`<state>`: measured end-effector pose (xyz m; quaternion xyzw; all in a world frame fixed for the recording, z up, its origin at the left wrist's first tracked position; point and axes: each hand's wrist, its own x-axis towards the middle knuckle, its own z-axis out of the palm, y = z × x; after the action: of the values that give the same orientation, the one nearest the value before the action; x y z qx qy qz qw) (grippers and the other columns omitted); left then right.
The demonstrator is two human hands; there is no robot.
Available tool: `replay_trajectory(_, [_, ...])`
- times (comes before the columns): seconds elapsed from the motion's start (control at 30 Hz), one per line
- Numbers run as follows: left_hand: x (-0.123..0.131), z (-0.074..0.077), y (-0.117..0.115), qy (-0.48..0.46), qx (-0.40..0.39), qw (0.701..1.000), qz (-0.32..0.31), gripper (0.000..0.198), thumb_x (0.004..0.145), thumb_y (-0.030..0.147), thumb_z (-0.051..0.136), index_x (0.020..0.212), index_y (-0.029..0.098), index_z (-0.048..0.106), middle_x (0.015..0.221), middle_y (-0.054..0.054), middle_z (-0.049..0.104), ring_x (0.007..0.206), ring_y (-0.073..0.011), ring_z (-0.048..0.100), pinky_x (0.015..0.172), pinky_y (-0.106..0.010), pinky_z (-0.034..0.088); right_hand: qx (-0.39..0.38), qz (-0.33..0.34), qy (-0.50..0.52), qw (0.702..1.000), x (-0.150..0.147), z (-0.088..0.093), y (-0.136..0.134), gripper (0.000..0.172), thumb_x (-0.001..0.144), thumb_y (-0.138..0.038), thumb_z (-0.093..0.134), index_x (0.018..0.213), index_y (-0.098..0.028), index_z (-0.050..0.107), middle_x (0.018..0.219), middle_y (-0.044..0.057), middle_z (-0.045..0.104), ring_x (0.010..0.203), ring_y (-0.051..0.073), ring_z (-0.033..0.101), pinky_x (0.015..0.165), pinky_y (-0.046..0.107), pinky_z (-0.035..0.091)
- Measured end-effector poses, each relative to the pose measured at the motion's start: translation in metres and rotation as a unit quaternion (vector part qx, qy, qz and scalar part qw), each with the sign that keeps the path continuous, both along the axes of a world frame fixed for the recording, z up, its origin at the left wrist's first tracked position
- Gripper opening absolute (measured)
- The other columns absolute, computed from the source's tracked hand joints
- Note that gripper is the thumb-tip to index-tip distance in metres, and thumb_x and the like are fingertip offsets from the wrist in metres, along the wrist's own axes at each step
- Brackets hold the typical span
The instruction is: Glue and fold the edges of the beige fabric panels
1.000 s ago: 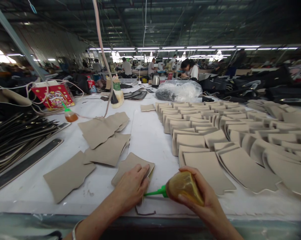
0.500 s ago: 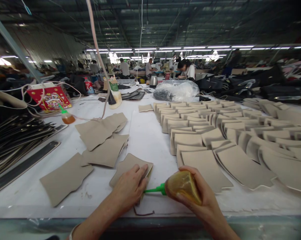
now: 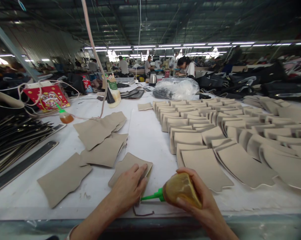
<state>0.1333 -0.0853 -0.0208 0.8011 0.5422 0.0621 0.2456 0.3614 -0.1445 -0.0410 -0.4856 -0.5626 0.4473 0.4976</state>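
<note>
My left hand [image 3: 128, 186] grips a beige leather-like piece [image 3: 125, 164] near the table's front edge. Its fingers lie over the top and bend at the right side, while the thumb is mostly hidden. In my right hand [image 3: 202, 200] is a clear squeeze bottle [image 3: 181, 190] of amber liquid, tipped sideways. The bottle's green nozzle [image 3: 152, 195] points left, with its tip at the piece's lower right edge, just below my left fingers. More flat beige pieces [image 3: 65, 178] lie to the left of that hand.
Rows of overlapping beige pieces [image 3: 200, 163] cover the table's right side. At left are a stack of dark strips [image 3: 15, 143], a second squeeze bottle [image 3: 66, 117] and a red box [image 3: 47, 96]. A hose [image 3: 92, 36] hangs down. People work in the background.
The squeeze bottle in my right hand has shifted slightly down and left, its nozzle tip moving along the piece's edge toward me. My left hand stays almost in place.
</note>
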Motion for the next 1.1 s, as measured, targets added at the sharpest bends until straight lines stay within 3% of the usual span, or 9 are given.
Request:
replay_trajectory(0.17, [0.0,0.0,0.0,0.001,-0.007,1.0,-0.004,0.048,0.094,0.032,0.033,0.139,0.02,0.044,0.109,-0.008,0.058,0.096,-0.0226,0.06,0.086,-0.035,0.044,0.031,-0.016,-0.059,0.998,0.004,-0.001,0.008,0.049,0.082,-0.044,0.072,0.121,-0.027,0.048,0.112,0.0,0.053,0.096,0.022,0.054,0.084,0.027,0.04])
replay_trajectory(0.47, [-0.002,-0.004,0.006,-0.002,-0.012,1.0,-0.013,0.047,0.095,0.032,0.032,0.139,0.023,0.044,0.111,-0.006,0.058,0.099,-0.0225,0.059,0.086,-0.035,0.044,0.131,-0.085,-0.116,0.981,0.015,0.002,0.042,0.044,0.083,-0.04,0.072,0.118,-0.026,0.05,0.11,0.0,0.053,0.096,0.021,0.053,0.082,0.028,0.042])
replay_trajectory(0.73, [-0.002,-0.002,0.006,-0.008,-0.017,1.0,-0.014,0.046,0.095,0.031,0.031,0.138,0.023,0.045,0.11,-0.006,0.059,0.098,-0.0222,0.059,0.085,-0.033,0.043,0.119,-0.072,-0.112,0.984,0.015,0.006,0.042,0.045,0.083,-0.042,0.073,0.119,-0.025,0.05,0.11,0.002,0.053,0.096,0.023,0.053,0.084,0.031,0.041])
replay_trajectory(0.83, [-0.002,-0.001,0.005,-0.013,-0.018,1.0,-0.013,0.046,0.095,0.032,0.032,0.137,0.022,0.046,0.108,-0.007,0.059,0.097,-0.0217,0.059,0.086,-0.033,0.042,0.049,-0.032,-0.062,0.996,0.012,0.008,0.033,0.047,0.082,-0.044,0.073,0.117,-0.023,0.05,0.097,0.001,0.057,0.082,0.022,0.056,0.073,0.03,0.044])
replay_trajectory(0.93, [-0.002,-0.001,0.005,-0.02,-0.018,1.0,-0.008,0.046,0.094,0.031,0.033,0.137,0.022,0.046,0.107,-0.006,0.059,0.097,-0.0214,0.059,0.086,-0.032,0.042,-0.017,-0.017,0.05,0.998,0.009,0.008,0.027,0.046,0.081,-0.045,0.074,0.114,-0.022,0.053,0.088,0.001,0.059,0.078,0.022,0.056,0.069,0.029,0.047])
replay_trajectory(1.1, [-0.004,0.0,0.005,-0.037,-0.019,0.999,-0.005,0.045,0.093,0.029,0.034,0.136,0.022,0.048,0.106,-0.005,0.06,0.097,-0.0211,0.059,0.086,-0.033,0.041,-0.107,-0.046,0.303,0.946,0.015,0.008,0.023,0.039,0.077,-0.043,0.079,0.103,-0.017,0.066,0.094,0.008,0.067,0.088,0.024,0.061,0.074,0.03,0.055])
